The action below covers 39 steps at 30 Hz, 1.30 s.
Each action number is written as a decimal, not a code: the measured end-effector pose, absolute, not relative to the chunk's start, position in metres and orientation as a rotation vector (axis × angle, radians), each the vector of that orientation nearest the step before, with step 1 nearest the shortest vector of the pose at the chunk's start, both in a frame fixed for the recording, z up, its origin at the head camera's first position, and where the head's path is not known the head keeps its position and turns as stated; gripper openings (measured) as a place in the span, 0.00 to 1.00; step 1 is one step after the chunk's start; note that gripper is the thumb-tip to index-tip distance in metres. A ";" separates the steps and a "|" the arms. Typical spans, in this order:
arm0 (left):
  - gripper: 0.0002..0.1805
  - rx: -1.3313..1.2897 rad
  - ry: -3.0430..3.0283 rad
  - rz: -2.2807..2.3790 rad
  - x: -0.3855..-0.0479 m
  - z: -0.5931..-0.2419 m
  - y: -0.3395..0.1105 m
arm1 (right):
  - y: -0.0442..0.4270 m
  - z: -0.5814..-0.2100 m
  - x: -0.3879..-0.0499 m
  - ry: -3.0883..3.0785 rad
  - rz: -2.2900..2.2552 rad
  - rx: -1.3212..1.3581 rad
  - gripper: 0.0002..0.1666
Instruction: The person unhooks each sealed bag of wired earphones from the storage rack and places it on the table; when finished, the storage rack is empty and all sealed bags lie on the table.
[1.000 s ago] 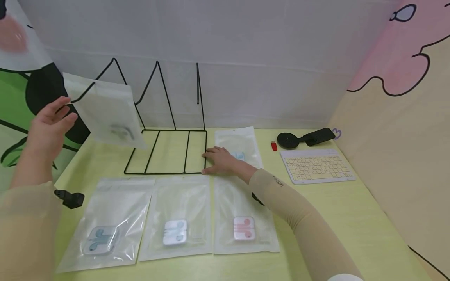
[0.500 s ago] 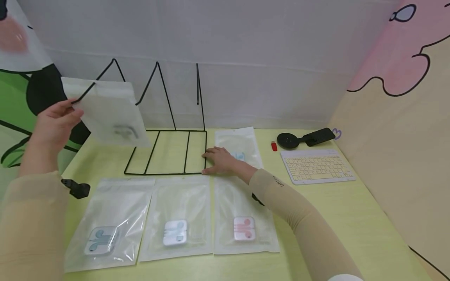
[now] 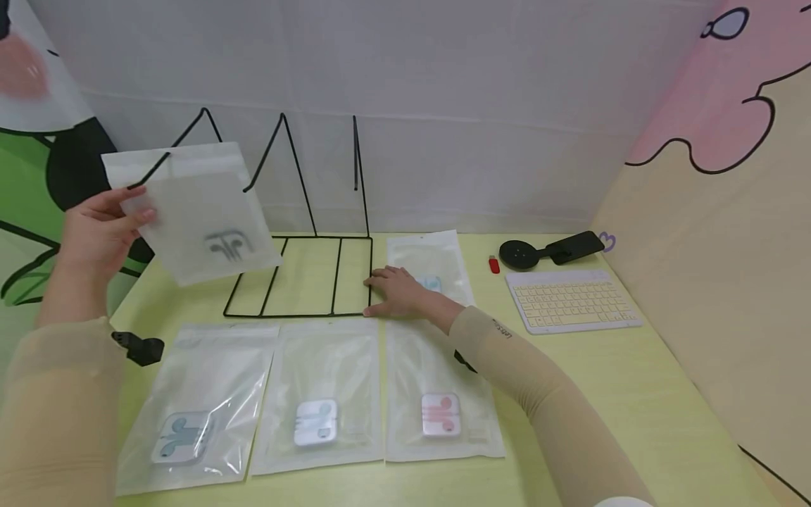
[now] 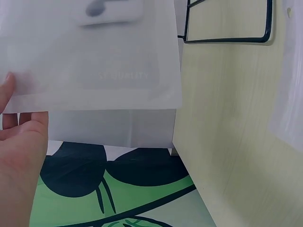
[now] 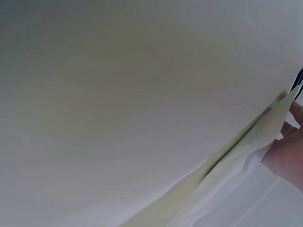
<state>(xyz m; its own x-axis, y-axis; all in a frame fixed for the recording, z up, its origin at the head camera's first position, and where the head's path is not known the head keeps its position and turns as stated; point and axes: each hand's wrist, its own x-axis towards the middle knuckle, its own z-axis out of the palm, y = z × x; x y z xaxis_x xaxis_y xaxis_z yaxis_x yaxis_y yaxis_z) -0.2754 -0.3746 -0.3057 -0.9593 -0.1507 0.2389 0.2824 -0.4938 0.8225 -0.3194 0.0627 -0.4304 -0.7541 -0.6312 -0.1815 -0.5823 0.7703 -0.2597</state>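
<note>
My left hand pinches the left edge of a white zip bag, thumb in front and fingers behind. That bag hangs from the left hook of a black wire rack, and dark earphones show faintly through it. In the left wrist view, the bag faces the camera beside the thumb. My right hand rests with spread fingers on the right bar of the rack's base. Only part of this hand enters the right wrist view. The rack's other two hooks carry nothing.
In front of the rack lie a bag with teal earphones, one with pale blue earphones and one with pink earphones. Another bag lies under the right forearm. At right are a keyboard, red USB stick and black stand.
My left hand has moved right to the hanging bag and taken its edge. The bag has turned to face the camera more, its earphones showing clearer. The right hand has stayed on the rack.
</note>
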 end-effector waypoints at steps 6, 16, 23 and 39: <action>0.22 -0.220 -1.464 -2.427 -0.273 -0.306 -0.372 | 0.062 -0.430 -0.319 2.707 -0.272 -0.944 0.44; 0.23 -0.196 -1.410 -2.399 -0.262 -0.300 -0.369 | 0.063 -0.430 -0.319 2.714 -0.252 -0.951 0.45; 0.23 -0.179 -1.420 -2.357 -0.255 -0.294 -0.366 | 0.063 -0.429 -0.317 2.715 -0.263 -0.948 0.44; 0.21 -0.251 -1.455 -2.221 -0.231 -0.291 -0.367 | 0.063 -0.428 -0.316 2.717 -0.251 -0.958 0.44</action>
<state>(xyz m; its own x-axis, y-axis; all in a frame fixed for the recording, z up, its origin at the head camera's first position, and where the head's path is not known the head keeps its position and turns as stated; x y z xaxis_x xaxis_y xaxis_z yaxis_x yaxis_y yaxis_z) -0.2309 -0.3669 -0.2912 -0.8728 -0.2835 0.3974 0.4775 -0.3272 0.8154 -0.3164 0.0629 -0.4285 -0.7530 -0.6342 -0.1753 -0.5915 0.7691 -0.2421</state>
